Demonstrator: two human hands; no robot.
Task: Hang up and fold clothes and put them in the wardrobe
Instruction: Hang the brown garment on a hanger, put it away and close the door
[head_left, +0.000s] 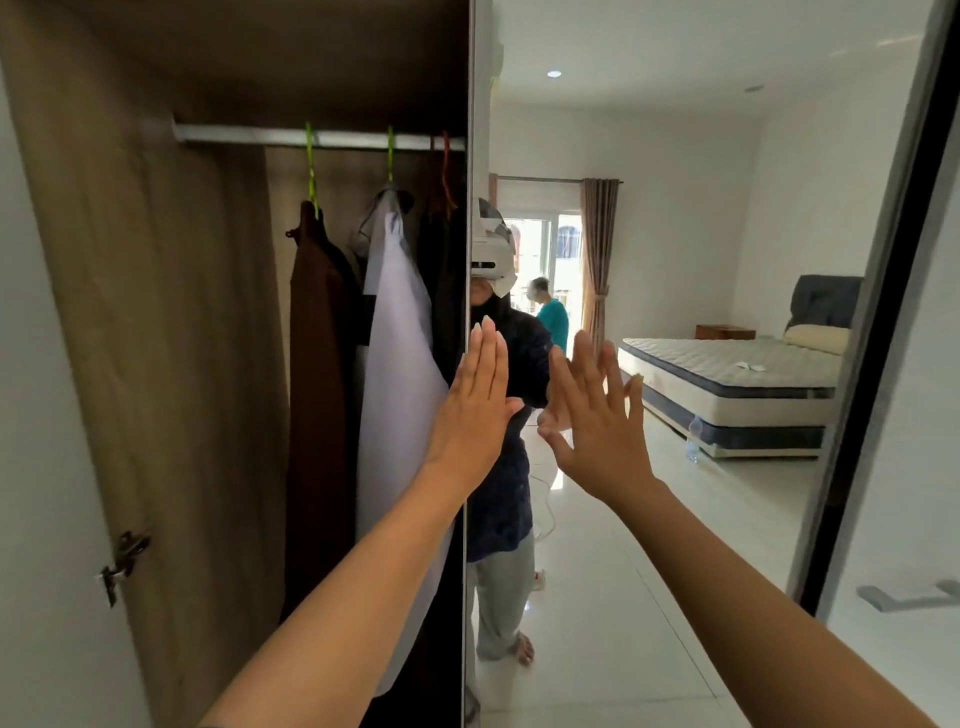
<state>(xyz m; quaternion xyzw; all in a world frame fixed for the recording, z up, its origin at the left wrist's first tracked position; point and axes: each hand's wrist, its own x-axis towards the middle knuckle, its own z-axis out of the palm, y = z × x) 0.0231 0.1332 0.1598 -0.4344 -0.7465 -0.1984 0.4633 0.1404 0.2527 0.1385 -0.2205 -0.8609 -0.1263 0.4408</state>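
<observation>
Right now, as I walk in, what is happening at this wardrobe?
A person stands at the wardrobe with both bare hands flat against its mirrored door. The left grip is at the door's left edge and the right grip is further in on the glass. Both have straight fingers and hold nothing. In the open compartment, a brown garment, a white shirt and a dark garment hang from the rail. The person is probably about to slide the door.

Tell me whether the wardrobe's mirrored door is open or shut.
Open: the mirrored door leaves the rail and hanging clothes exposed; left hand and right hand lie flat against it.
</observation>
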